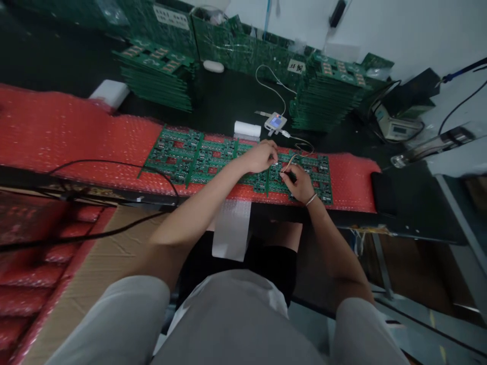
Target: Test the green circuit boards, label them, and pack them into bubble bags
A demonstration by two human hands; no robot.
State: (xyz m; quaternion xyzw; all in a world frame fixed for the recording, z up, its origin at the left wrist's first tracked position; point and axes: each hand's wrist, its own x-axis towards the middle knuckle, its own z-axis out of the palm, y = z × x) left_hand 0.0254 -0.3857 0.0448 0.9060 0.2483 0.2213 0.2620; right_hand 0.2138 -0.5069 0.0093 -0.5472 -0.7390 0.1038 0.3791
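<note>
A row of green circuit boards (174, 157) lies across the table on red bubble wrap. My left hand (262, 156) is over the boards right of the middle, its fingers closed in a pinch; a tiny white spot shows at the fingertips, too small to name. Close beside it, my right hand (300, 185) pinches the end of a thin cable (292, 159) low over a board. That cable loops back to a small white device with a lit screen (276, 121). The cable's tip is hidden by my right fingers.
Tall stacks of green boards (155, 76) (327, 91) stand behind, left and right. A white roll (247, 129) sits behind the row. Red bubble wrap (353, 182) covers the front edge. A black cable (114, 161) crosses at left; a metal cylinder (433, 147) lies right.
</note>
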